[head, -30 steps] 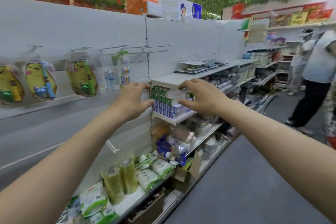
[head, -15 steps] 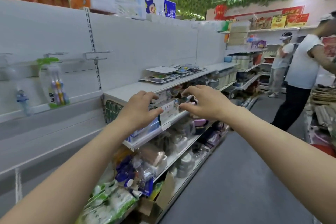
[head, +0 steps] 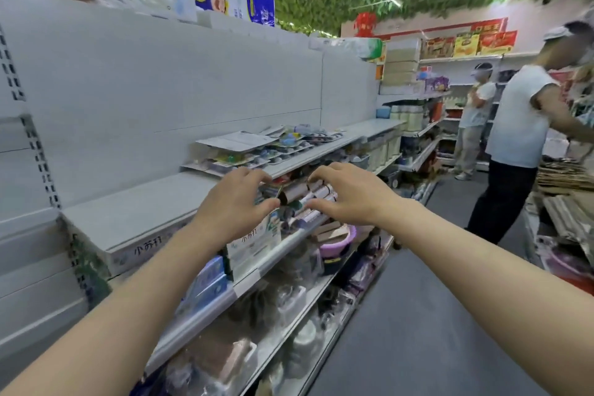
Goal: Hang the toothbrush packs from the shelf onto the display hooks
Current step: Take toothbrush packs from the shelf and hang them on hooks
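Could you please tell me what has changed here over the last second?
The view has swung right along the aisle. The hooks with hanging packs have left the picture, and the toothbrush packs lying on the top shelf are now close. Nothing was taken or let go: the left hand and the right hand stay out in front, fingers bent, holding nothing.

- Top shelf (head: 138, 215): white, flat, mounted against the white back panel.
- Toothbrush packs (head: 257, 148): lying flat in overlapping stacks on the top shelf, toward its far end.
- Second shelf (head: 283, 246): carries boxes (head: 254, 244) standing at its front rail.
- Lower shelf (head: 316, 296): carries clear-wrapped goods, too blurred to identify.
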